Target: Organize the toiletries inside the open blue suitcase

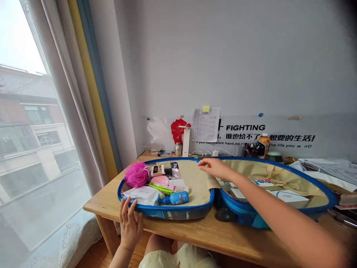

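Note:
An unfolded suitcase [181,213] with blue rims and beige lining lies across the wooden table. My left hand [130,223] rests against the near left rim, fingers spread. Over the far side, near the hinge, hovers my right hand [216,167], fingers stretched leftward with nothing visible in them; its thumb is hidden. The left half contains a pink bath puff [137,174], a white soft pack [143,195], a blue bottle [179,198], a green toothbrush-like item [161,189] and small packets. In the right half, a white box [290,198] lies partly behind my right forearm.
At the back of the table [192,242] stand a small jar [177,149], a white upright device [186,142], a charger [215,153] and an orange-labelled bottle [263,146]. Plastic-wrapped items [329,171] lie at right. A curtained window is on the left.

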`<state>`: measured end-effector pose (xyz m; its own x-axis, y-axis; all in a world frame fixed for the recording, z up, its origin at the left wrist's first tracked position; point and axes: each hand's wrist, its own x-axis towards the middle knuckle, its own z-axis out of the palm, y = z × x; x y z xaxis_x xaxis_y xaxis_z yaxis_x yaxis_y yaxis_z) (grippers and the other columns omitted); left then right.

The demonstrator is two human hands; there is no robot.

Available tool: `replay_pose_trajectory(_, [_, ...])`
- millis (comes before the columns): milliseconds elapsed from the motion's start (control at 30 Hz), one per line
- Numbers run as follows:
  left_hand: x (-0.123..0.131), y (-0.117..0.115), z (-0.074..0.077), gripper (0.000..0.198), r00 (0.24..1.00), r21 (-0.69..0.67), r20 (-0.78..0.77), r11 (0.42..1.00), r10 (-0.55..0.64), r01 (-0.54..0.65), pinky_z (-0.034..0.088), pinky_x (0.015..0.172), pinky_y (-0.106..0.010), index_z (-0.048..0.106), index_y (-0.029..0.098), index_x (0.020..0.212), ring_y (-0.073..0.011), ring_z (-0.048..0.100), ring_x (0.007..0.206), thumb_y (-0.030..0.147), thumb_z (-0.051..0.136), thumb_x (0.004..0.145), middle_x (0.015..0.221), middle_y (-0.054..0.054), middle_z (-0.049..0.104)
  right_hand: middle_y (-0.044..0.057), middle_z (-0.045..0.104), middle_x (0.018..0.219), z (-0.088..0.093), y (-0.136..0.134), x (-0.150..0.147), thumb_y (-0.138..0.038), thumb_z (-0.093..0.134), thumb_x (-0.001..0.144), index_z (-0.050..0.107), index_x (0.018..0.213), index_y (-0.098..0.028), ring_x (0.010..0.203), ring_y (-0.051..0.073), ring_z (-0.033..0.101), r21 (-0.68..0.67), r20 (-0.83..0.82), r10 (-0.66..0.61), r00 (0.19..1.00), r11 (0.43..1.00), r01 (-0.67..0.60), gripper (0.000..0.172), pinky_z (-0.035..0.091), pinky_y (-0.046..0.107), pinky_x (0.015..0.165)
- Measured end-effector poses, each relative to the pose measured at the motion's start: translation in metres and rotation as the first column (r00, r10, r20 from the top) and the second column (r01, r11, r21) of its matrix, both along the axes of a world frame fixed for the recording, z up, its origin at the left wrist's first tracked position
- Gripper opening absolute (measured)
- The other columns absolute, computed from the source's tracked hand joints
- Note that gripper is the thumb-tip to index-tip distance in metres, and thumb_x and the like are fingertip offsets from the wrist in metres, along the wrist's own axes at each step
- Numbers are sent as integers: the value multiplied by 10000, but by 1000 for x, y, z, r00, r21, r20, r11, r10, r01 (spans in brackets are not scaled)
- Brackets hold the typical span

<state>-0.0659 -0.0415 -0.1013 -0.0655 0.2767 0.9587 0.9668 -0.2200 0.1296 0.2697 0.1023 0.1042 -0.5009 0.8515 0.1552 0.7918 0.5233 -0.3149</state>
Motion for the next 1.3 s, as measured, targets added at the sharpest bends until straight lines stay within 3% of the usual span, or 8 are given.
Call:
replay_pose_trajectory(133, [-1, 0, -1, 525, 1000, -2, 1, 1000, 0, 0, 226, 1172, -537, 326, 211, 1427, -293, 188, 1463, 169, 455, 920, 1498, -153, 325, 67, 659, 1101, 2, 39, 62, -349, 493, 914, 636, 1068, -192, 997, 185, 606, -8, 113, -190, 975, 981, 192, 262, 469, 374, 909])
replay_pose_trajectory(300, [-1, 0, -1, 527, 1000, -2, -3, 1000, -3, 3, 220, 1176, -526, 329, 204, 1426, -290, 187, 1464, 161, 457, 917, 1494, -156, 326, 65, 621, 1135, -32, 57, 104, -390, 568, 901, 609, 1101, -167, 1002, 163, 598, -112, 313, -232, 921, 954, 278, 302, 502, 391, 899])
replay_pose_trajectory(533, [-2, 0, 0, 536, 1000, 1, -13, 1000, 2, -2, 219, 1179, -514, 322, 208, 1434, -281, 175, 1468, 160, 455, 917, 1502, -152, 316, 79, 590, 1208, -56, 67, 106, -378, 554, 912, 583, 1173, -181, 1039, 172, 588, -119, 423, -247, 872, 939, 324, 329, 507, 401, 906])
replay_pose_trajectory(733, [-1, 0, 0, 539, 1000, -2, -9, 1000, -3, 3, 220, 1177, -526, 312, 210, 1439, -283, 179, 1467, 165, 449, 921, 1505, -152, 314, 76, 594, 1199, -55, 64, 101, -371, 565, 906, 588, 1158, -173, 1046, 176, 587, -74, 467, -261, 845, 941, 331, 322, 507, 407, 907])
replay_pose_trajectory(900, [0, 0, 0, 532, 1000, -5, 0, 1000, -3, 3, 225, 1172, -536, 318, 210, 1435, -290, 179, 1466, 170, 450, 921, 1503, -154, 315, 72, 603, 1165, -41, 60, 101, -375, 573, 900, 592, 1140, -175, 1020, 171, 592, 13, 420, -358, 834, 921, 389, 313, 510, 394, 888])
replay_pose_trajectory(1067, [-1, 0, -1, 531, 1000, -8, -3, 1000, -6, 6, 220, 1174, -528, 322, 206, 1434, -291, 180, 1466, 166, 451, 920, 1496, -157, 321, 75, 604, 1156, -16, 61, 81, -405, 531, 920, 574, 1167, -180, 985, 163, 598, 113, 250, -398, 883, 917, 382, 337, 513, 370, 859])
replay_pose_trajectory(1167, [-2, 0, -2, 528, 1000, -13, 0, 1000, -1, 1, 227, 1169, -540, 326, 206, 1429, -295, 187, 1463, 162, 449, 918, 1493, -159, 325, 74, 603, 1164, -8, 58, 44, -407, 529, 920, 559, 1192, -169, 993, 165, 597, 130, 178, -267, 947, 960, 247, 362, 508, 382, 872])
replay_pose_trajectory(1300, [-2, 0, -3, 520, 1000, -12, -4, 1000, 0, 0, 230, 1167, -544, 325, 211, 1427, -292, 186, 1464, 176, 443, 921, 1491, -156, 327, 70, 607, 1168, -16, 49, -22, -400, 559, 905, 582, 1163, -174, 1017, 168, 594, 96, 177, -45, 983, 995, 29, 343, 504, 395, 896])
